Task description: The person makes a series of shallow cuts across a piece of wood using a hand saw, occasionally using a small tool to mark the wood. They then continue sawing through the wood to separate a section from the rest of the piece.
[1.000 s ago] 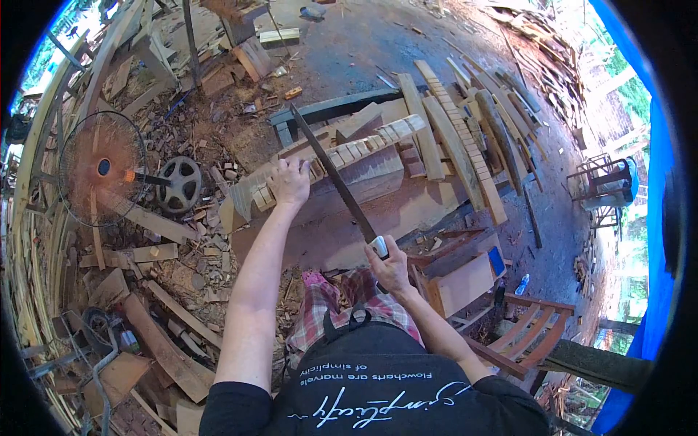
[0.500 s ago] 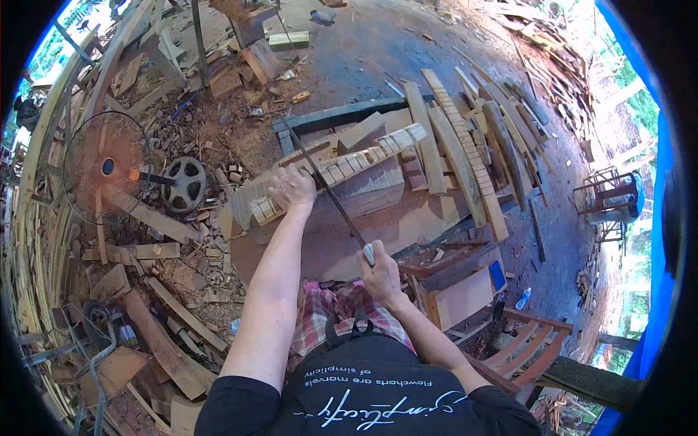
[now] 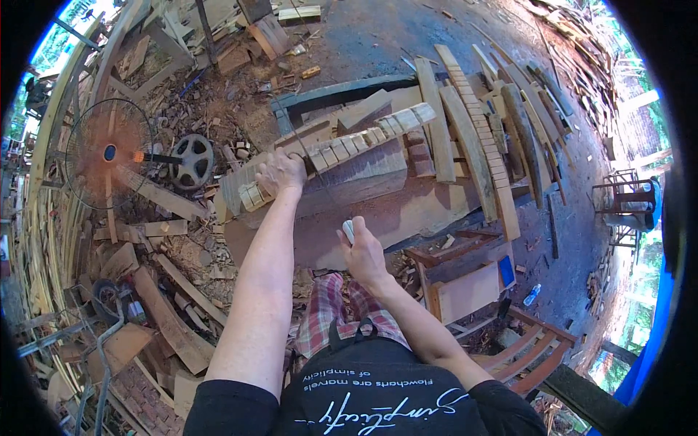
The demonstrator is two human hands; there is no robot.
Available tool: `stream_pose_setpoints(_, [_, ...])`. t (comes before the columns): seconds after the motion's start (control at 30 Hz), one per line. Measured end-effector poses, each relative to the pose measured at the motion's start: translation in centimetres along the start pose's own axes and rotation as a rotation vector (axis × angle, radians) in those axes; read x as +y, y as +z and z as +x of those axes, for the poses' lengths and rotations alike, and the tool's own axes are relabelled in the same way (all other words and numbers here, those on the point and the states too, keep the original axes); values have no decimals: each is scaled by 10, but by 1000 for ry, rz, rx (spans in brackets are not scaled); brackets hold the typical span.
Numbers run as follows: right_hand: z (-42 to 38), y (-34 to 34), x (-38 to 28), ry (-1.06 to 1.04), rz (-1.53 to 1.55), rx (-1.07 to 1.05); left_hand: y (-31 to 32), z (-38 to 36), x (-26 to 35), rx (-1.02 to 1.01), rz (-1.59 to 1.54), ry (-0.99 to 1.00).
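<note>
A notched strip of wood (image 3: 363, 141), cut across into several short blocks, lies on a thick timber (image 3: 363, 182). My left hand (image 3: 281, 172) presses down on the strip near its left end, fingers curled over it. Below and to the right, my right hand (image 3: 363, 251) is closed around the pale handle (image 3: 349, 231) of a long saw. The saw blade shows only as a thin dark line crossing the strip just right of my left hand. Its exact contact with the wood is too thin to tell.
A fan (image 3: 109, 154) and a spoked wheel (image 3: 193, 161) stand at left among wood scraps. Long curved planks (image 3: 472, 156) lie at right. Nearer are a wooden frame with a board (image 3: 465, 294), a slatted seat (image 3: 527, 349) and a bottle (image 3: 532, 294). Stacked chairs (image 3: 625, 200) stand far right.
My right hand has moved a little left and up with the saw handle. The blade, broad before, now looks thin. My left hand has shifted slightly left, and the whole view has shifted somewhat.
</note>
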State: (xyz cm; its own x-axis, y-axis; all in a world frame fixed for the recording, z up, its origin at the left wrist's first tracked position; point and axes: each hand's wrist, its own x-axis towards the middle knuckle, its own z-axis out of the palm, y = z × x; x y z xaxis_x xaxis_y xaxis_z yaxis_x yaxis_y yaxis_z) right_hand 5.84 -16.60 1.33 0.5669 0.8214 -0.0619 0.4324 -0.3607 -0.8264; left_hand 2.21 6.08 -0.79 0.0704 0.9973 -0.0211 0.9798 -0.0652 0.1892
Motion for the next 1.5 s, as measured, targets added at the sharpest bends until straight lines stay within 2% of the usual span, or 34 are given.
stream_pose_setpoints(0.07, [-25,-17,-3,2,-2,-19,-2,0,0,-35,20,-18])
stream_pose_setpoints(0.2, [-90,-64,12,6,-44,-132,4,1,-1,41,-20,-5])
stream_pose_setpoints(0.3, [-74,-46,15,-84,-44,-58,1,-1,-1,37,-14,3])
stream_pose_setpoints(0.4, [-6,-9,15,-98,-12,8,-3,-1,2,2,-24,-13])
stream_pose_setpoints(0.53, [-21,-25,12,-93,-46,8,1,0,0,21,-25,-31])
stream_pose_setpoints(0.6, [-57,-50,12,-10,19,-65,2,-1,1,10,-31,-24])
stream_pose_setpoints(0.7, [-70,-55,11,56,-21,-102,-2,-4,-1,22,-28,3])
stream_pose_setpoints(0.8, [-6,-12,-3,-10,33,24,0,-2,0,16,-33,33])
stream_pose_setpoints(0.9, [30,6,-18,23,-46,9,0,-2,0,-4,-17,16])
stream_pose_setpoints(1.07, [-62,-51,-7,30,-21,-59,0,-2,1,-17,-27,-4])
stream_pose_setpoints(1.17, [-60,-50,-21,76,-43,-43,-7,-3,3,-43,-17,22])
stream_pose_setpoints(1.3, [28,10,-13,37,-4,43,-1,-4,0,-33,9,42])
stream_pose_setpoints(1.4, [16,4,-22,-16,-35,71,2,-3,-1,-22,1,36])
stream_pose_setpoints(1.5, [-40,-33,-36,123,-27,41,3,-2,1,-57,-54,1])
